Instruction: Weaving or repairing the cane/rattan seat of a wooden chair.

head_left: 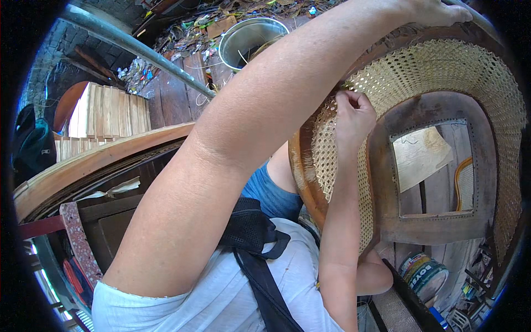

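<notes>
A curved wooden chair frame with woven cane webbing stands tilted in front of me on the right. My left arm reaches across the view, and my left hand grips the frame's far rim; some of its fingers are hidden. Lower down, my right hand is closed in a pinch against the cane on the frame's left side. What lies between those fingertips is too small to make out. Frayed cane ends stick out along the lower left edge of the webbing. Through the frame's square opening the floorboards show.
A metal bucket stands beyond my left arm, near scattered litter. A metal pole slants across the upper left, above stacked pale wood pieces. A curved wooden rail runs along my left. A paint can sits at lower right.
</notes>
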{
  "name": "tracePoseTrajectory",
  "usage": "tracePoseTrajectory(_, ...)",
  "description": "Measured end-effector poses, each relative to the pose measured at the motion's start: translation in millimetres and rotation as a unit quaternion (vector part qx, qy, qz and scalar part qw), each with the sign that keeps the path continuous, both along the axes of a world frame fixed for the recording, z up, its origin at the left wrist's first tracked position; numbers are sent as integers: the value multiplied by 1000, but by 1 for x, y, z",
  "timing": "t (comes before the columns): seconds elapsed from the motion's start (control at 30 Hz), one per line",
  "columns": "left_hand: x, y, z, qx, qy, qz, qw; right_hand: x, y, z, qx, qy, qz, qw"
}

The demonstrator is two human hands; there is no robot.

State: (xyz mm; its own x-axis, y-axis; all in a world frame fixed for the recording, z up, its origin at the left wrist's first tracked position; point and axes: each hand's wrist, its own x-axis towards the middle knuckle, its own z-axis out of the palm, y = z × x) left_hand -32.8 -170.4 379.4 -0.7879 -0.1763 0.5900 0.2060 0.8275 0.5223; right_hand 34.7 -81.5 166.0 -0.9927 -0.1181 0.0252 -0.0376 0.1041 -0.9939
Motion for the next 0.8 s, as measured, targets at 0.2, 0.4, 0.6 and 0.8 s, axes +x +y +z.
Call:
tracePoseTrajectory(0.2, -1, 1, -2, -6, 27, 13, 1000, -13, 1, 14, 130, 11, 55, 990)
tracePoseTrajectory(0.4, 2, 0, 6, -3, -23, 1, 1000, 3, 10, -18, 129, 198, 18, 971)
tracePoseTrajectory(0.6, 1, -2, 2, -11, -17, 7, 1000, 13, 1, -29, 224, 353, 28, 908)
tracePoseTrajectory(0.8, 2, 61, 42, -112, -332, 395, 849, 28, 3, -28, 306, 403, 47, 861)
